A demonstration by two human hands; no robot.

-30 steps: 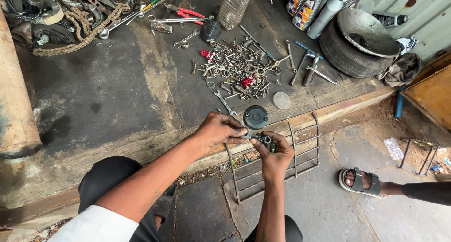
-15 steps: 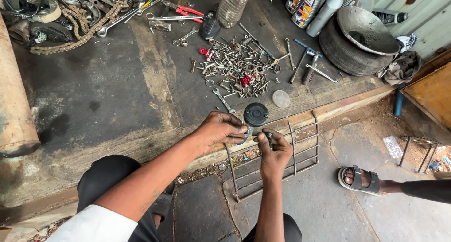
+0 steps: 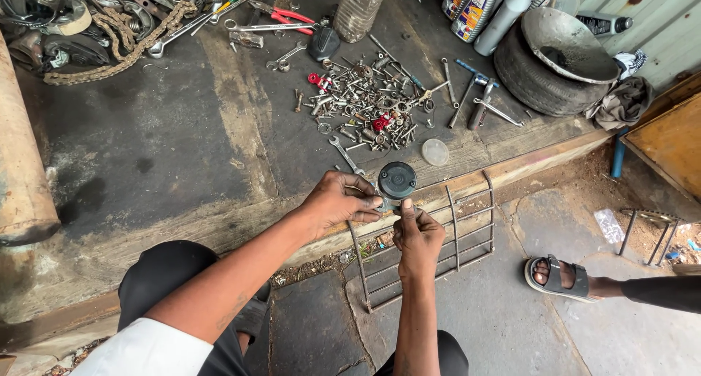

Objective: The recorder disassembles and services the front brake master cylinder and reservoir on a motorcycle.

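Left hand: your fingers pinch a small metal part at the platform edge.
Right hand: fingers closed on the same part.
Round black cap: just above.
Loose bolts: beyond, well apart.

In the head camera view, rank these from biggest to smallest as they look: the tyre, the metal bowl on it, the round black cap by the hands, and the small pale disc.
1. Tyre and metal bowl: they look about alike, so no ranking between them.
2. Round black cap.
3. Pale disc, slightly smaller, though it lies farther from the camera.
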